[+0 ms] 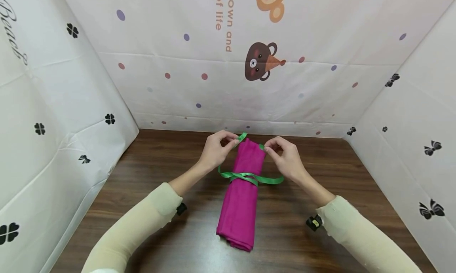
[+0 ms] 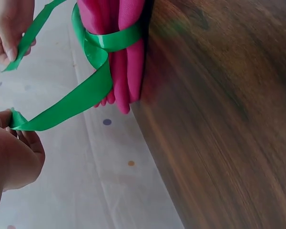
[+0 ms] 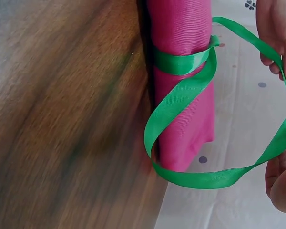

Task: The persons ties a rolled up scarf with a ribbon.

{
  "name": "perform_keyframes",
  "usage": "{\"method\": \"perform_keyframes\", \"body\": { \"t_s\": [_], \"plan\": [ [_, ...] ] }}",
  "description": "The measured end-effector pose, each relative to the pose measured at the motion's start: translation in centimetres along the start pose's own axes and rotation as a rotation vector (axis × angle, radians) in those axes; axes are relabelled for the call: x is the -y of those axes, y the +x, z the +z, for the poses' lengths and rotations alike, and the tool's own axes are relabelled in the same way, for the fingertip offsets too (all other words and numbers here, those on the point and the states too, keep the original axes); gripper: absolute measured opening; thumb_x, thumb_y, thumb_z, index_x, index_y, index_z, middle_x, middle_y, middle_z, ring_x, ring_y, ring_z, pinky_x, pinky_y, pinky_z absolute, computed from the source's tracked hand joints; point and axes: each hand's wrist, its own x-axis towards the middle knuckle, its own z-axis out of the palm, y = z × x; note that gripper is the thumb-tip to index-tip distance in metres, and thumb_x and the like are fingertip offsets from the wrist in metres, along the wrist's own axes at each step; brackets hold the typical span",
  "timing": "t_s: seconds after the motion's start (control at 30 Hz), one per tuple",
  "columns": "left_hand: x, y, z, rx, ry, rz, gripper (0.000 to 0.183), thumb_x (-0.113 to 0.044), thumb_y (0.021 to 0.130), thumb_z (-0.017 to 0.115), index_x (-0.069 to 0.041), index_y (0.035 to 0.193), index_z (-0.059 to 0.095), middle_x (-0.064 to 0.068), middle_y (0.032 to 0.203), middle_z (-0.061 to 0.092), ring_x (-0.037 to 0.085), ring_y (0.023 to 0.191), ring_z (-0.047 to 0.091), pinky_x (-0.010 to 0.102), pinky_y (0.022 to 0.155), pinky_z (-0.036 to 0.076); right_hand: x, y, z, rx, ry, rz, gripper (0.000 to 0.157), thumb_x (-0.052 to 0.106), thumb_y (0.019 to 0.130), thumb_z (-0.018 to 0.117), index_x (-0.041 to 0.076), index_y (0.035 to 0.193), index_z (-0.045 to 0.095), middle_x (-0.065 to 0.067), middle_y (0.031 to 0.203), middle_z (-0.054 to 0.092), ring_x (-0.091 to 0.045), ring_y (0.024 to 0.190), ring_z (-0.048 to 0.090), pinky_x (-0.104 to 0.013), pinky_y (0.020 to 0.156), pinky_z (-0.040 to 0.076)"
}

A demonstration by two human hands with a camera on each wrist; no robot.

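A rolled magenta cloth (image 1: 239, 209) lies lengthwise on the table, its far end between the two hands. Round its middle runs a green ribbon (image 1: 246, 175), crossed over itself on top. My left hand (image 1: 217, 148) pinches one ribbon end between thumb and fingers, above the roll's far left corner. With thumb and fingertips my right hand (image 1: 284, 156) pinches the other end at the far right corner. In the right wrist view the ribbon (image 3: 200, 179) hangs in a wide, slack loop beside the cloth (image 3: 186, 19). The left wrist view shows a twisted stretch of ribbon (image 2: 81, 98) leading to the left hand (image 2: 19, 152).
The dark wooden table (image 1: 285, 241) is bounded by a white printed sheet (image 1: 160, 95) behind, with similar sheets at left (image 1: 64, 107) and right (image 1: 406, 166). Black wrist devices (image 1: 314, 222) sit at the cuffs of the pale sleeves (image 1: 142, 221).
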Motion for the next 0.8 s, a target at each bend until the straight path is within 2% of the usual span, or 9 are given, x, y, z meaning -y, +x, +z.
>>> {"method": "perform_keyframes", "body": {
  "t_s": [0.27, 0.4, 0.8],
  "plan": [
    [-0.3, 0.3, 0.6, -0.019, -0.010, 0.004, 0.013, -0.019, 0.101, 0.075, -0.010, 0.110, 0.079, 0.000, 0.091, 0.071, 0.018, 0.081, 0.066, 0.033, 0.080, 0.057, 0.7, 0.6, 0.3, 0.001, 0.012, -0.025, 0.003, 0.011, 0.103, 0.072, 0.011, 0.106, 0.072, 0.001, 0.091, 0.068, -0.017, 0.082, 0.061, -0.026, 0.071, 0.049],
    [-0.5, 0.3, 0.9, -0.020, -0.018, -0.015, 0.012, -0.019, 0.102, 0.075, -0.010, 0.110, 0.078, 0.000, 0.092, 0.071, 0.014, 0.081, 0.066, 0.033, 0.079, 0.057, 0.9, 0.9, 0.6, 0.007, 0.022, -0.030, 0.004, 0.012, 0.104, 0.071, 0.009, 0.106, 0.072, -0.002, 0.092, 0.068, -0.017, 0.082, 0.061, -0.024, 0.071, 0.049],
    [-1.1, 0.5, 1.9, 0.051, -0.007, -0.096, 0.018, -0.027, 0.105, 0.071, -0.013, 0.114, 0.078, -0.004, 0.096, 0.074, 0.014, 0.084, 0.068, 0.032, 0.072, 0.056, 1.7, 1.5, 1.4, 0.007, 0.072, -0.052, 0.005, 0.013, 0.103, 0.071, 0.009, 0.105, 0.073, -0.003, 0.095, 0.070, -0.019, 0.084, 0.062, -0.026, 0.073, 0.050]
  ]
}}
